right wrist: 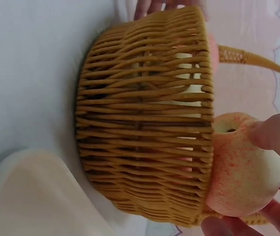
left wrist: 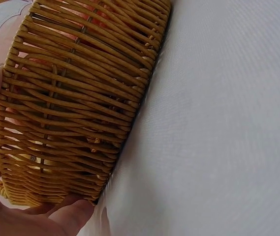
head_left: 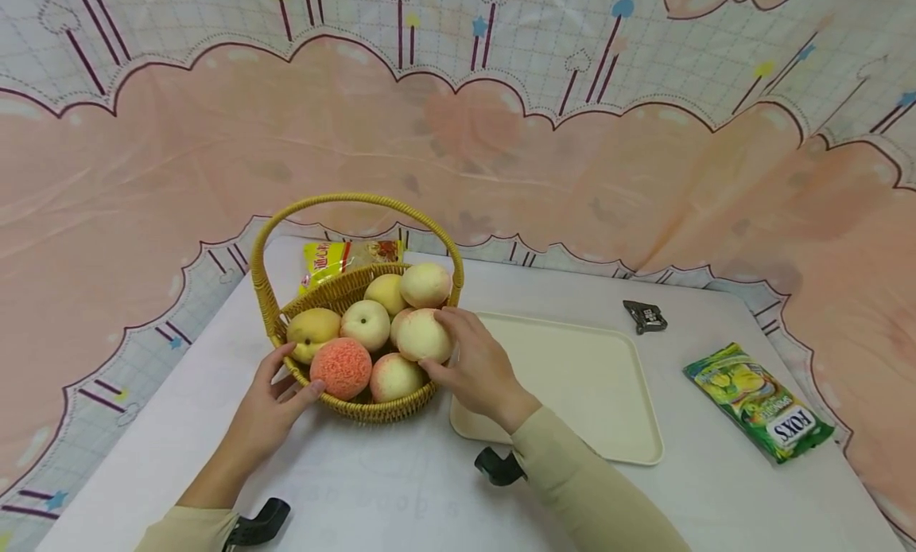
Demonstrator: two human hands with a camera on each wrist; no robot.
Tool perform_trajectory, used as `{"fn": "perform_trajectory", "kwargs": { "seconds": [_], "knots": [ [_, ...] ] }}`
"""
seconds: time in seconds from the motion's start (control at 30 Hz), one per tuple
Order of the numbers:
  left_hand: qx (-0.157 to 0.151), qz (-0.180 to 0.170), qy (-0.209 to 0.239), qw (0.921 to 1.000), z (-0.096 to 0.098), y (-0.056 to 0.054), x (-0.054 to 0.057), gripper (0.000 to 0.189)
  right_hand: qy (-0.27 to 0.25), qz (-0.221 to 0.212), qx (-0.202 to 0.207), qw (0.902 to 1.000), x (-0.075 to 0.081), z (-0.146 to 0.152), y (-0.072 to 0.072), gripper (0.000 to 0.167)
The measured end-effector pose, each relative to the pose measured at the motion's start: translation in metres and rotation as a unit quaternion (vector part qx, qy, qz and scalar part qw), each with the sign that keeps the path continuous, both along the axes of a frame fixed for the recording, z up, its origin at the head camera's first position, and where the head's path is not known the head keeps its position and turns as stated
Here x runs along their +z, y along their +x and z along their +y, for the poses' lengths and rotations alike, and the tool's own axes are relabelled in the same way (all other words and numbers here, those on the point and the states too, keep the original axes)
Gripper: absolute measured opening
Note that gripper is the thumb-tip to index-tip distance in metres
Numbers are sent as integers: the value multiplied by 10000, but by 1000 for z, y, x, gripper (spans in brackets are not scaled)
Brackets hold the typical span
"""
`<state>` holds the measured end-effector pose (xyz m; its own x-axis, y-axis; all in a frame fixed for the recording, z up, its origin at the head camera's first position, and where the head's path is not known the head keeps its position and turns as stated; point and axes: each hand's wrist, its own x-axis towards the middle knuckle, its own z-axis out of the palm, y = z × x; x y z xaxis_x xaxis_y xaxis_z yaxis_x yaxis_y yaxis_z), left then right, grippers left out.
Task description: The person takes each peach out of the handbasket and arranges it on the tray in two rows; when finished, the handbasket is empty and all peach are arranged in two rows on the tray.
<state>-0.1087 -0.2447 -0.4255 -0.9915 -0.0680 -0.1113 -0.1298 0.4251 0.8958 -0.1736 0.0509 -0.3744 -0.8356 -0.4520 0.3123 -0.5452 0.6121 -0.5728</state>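
Note:
A wicker basket [head_left: 390, 410] with a tall arched handle stands on the table, full of round fruit. My left hand [head_left: 266, 413] holds its front left side, thumb at the rim and fingers against the woven wall, as the left wrist view shows. My right hand [head_left: 481, 367] grips a pale, red-speckled apple [right wrist: 243, 167] at the basket's right rim, thumb near its stem hollow. Around it in the basket are a rough coral-red ball [head_left: 341, 368], a yellow mango-like fruit [head_left: 313, 329], a pale apple with its hollow upward [head_left: 366, 324] and several more pale fruits.
Right of the basket lies a cream tray [head_left: 572, 385], partly under my right forearm. Farther right are a small black packet [head_left: 646, 316] and a green FOX'S bag [head_left: 760, 402]. A yellow food packet [head_left: 343, 258] sits behind the basket, against a patterned cloth backdrop [head_left: 501, 162].

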Motion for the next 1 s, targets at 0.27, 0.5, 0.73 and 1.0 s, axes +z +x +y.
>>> {"fn": "perform_trajectory", "kwargs": {
  "seconds": [0.27, 0.5, 0.73, 1.0],
  "knots": [
    [11, 59, 72, 10000, 1, -1, -2, 91, -587, 220, 10, 9980, 2, 21, 5, 60],
    [9, 24, 34, 10000, 0, -2, -4, 92, -726, -41, -14, 9973, 0, 33, 5, 64],
    [17, 57, 58, 10000, 0, -2, -3, 91, -799, -268, 89, 9964, 0, 36, 2, 68],
    [17, 68, 80, 9999, 1, 0, -1, 90, -1192, -1103, -84, 9867, -1, 35, 1, 62]
  ]
}}
